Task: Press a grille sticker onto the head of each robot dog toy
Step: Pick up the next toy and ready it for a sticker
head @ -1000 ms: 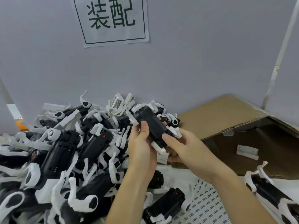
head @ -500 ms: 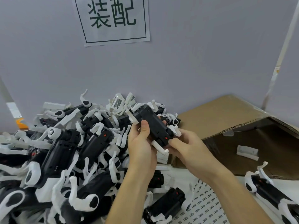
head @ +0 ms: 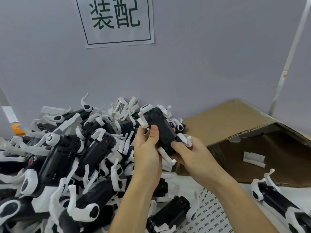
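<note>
The table is white, and only small bits of its top show. A big pile of robot dog toys covers its left side, right up to the wall. The toys are black with white legs, all jumbled together. A brown cardboard box lies on its side at the back right, with its open side facing forward. A sticker sheet with rows of tiny dark marks lies flat near the front. One more toy dog lies at the right edge.
</note>
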`<move>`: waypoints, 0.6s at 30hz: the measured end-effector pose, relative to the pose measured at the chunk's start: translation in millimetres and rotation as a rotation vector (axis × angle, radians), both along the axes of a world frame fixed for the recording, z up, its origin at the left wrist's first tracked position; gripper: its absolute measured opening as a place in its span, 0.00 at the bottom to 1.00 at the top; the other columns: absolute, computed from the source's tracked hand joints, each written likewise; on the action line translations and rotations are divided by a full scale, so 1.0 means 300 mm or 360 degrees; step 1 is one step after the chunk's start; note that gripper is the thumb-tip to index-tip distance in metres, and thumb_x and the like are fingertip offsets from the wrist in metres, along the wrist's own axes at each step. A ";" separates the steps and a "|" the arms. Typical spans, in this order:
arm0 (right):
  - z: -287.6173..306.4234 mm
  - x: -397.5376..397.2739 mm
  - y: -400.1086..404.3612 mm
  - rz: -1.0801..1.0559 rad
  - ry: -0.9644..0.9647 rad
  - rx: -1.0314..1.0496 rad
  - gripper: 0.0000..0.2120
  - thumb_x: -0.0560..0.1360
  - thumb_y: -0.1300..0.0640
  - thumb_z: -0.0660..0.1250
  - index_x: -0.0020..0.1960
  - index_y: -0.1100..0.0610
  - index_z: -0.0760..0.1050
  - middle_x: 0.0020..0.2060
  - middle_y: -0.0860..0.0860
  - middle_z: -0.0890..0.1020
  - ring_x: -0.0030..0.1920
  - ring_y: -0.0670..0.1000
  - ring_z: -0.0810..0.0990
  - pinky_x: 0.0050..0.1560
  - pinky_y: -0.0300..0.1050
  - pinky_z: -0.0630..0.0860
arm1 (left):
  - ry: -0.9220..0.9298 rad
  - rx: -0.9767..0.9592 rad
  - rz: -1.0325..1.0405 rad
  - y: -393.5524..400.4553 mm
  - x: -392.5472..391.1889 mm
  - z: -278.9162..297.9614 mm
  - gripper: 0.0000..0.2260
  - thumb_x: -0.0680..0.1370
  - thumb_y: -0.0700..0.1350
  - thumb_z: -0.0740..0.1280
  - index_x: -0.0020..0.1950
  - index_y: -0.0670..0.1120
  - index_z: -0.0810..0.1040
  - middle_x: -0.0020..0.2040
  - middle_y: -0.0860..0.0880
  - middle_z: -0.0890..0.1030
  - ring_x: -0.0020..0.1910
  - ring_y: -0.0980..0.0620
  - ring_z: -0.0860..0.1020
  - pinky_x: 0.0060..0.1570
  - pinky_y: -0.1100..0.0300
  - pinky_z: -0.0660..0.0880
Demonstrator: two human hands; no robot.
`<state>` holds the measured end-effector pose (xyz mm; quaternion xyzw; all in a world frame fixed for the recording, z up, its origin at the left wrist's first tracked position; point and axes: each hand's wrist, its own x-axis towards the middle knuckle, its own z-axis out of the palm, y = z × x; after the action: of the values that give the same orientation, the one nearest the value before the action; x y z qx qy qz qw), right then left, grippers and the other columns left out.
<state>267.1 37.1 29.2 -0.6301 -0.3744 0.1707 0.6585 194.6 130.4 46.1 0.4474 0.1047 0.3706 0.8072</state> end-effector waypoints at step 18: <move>-0.010 0.021 -0.015 0.0059 -0.0052 -0.0034 0.10 0.73 0.50 0.64 0.51 0.46 0.81 0.50 0.62 0.82 0.56 0.67 0.79 0.61 0.72 0.74 | -0.0047 -0.0024 0.0009 -0.009 -0.004 0.010 0.12 0.84 0.44 0.59 0.63 0.41 0.75 0.61 0.36 0.81 0.60 0.35 0.81 0.60 0.25 0.71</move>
<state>273.3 32.5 26.2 -0.6327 -0.3948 0.1765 0.6424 193.3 127.5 49.2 0.4355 0.0967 0.3786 0.8110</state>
